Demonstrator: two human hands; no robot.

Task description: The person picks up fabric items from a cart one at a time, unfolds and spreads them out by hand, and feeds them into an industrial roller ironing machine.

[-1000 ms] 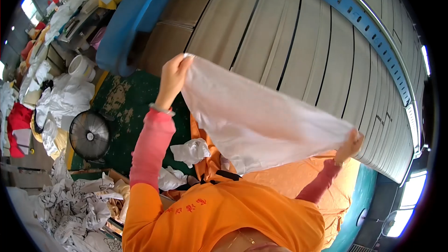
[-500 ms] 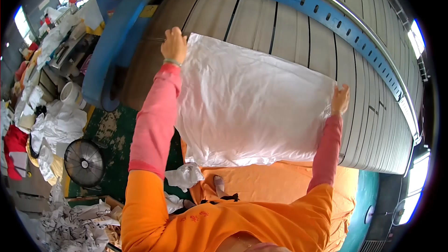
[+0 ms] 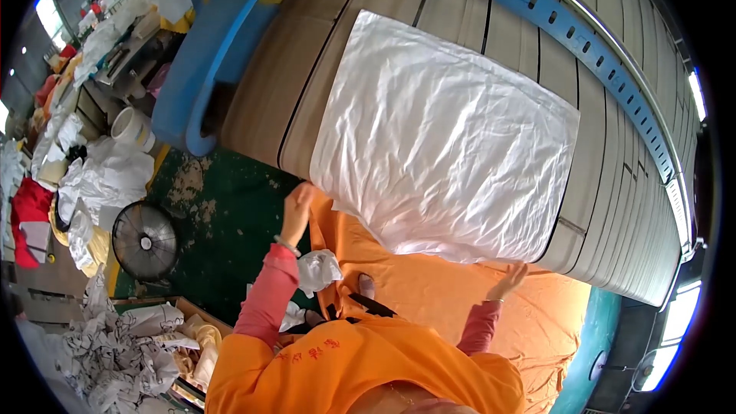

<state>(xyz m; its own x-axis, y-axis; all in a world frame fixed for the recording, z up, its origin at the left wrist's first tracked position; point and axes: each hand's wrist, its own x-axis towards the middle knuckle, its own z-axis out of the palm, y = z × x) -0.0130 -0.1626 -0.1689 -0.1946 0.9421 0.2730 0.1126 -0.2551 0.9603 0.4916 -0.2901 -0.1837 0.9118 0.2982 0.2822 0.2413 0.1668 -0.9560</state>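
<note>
A white, wrinkled cloth (image 3: pixel 452 138) lies over the curved face of a large roller (image 3: pixel 261 100) wrapped in beige padding bands. Its upper edge rests flat, and its lower edge sags at the roller's front. My left hand (image 3: pixel 297 213) is beside the cloth's lower left corner, fingers pointing up and partly bent. Whether they pinch the edge cannot be made out. Just below the lower right edge, my right hand (image 3: pixel 507 281) is open, fingers stretched out and apparently apart from the cloth.
A blue slotted bar (image 3: pixel 537 11) and a metal rail cross above the roller. A blue machine arm (image 3: pixel 180 115) stands at the left. Orange cloth (image 3: pixel 437 291) spreads below. A floor fan (image 3: pixel 145 242), a white bucket (image 3: pixel 133 129) and crumpled cloths (image 3: pixel 115 353) lie to the left.
The cloth now rests on the roller, its upper corners let go. Both hands have come down toward its lower edge, and the right hand has opened. The view has shifted slightly.
</note>
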